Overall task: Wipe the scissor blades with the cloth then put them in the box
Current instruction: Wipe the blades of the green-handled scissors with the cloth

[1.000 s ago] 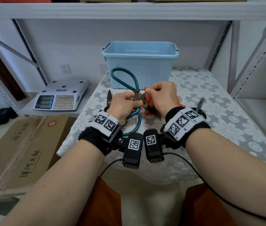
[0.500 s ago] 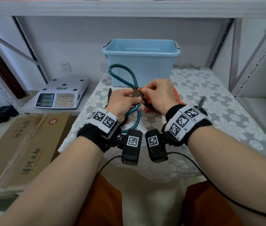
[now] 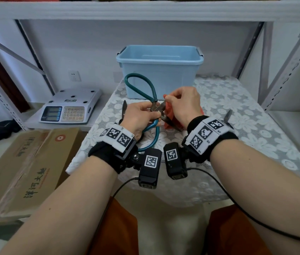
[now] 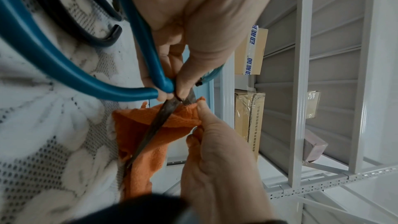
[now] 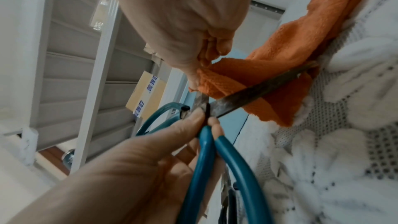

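Observation:
Scissors (image 3: 140, 89) with teal loop handles are held over the lace-covered table, blades apart. My left hand (image 3: 152, 115) grips them at the pivot, thumb and fingers pinching where the teal handles (image 4: 120, 81) meet. My right hand (image 3: 171, 100) pinches an orange cloth (image 3: 169, 115) round the upper blade close to the pivot. The other blade (image 4: 156, 125) lies bare across the cloth (image 4: 137, 125) and points down toward the table. In the right wrist view the same blade (image 5: 258, 88) crosses the orange cloth (image 5: 290, 43). The light blue box (image 3: 160, 70) stands open just behind the hands.
Two more pairs of scissors lie on the tablecloth (image 3: 246, 115), one left of my left hand (image 3: 124, 108) and one right of my right wrist (image 3: 228, 115). A white scale (image 3: 68, 109) sits on the lower left shelf, a cardboard box (image 3: 26, 162) below it. Shelf uprights (image 3: 264, 61) flank the table.
My right hand has slid the cloth up the blade toward the pivot. The left hand keeps its hold, and the scissors have lifted slightly toward the box.

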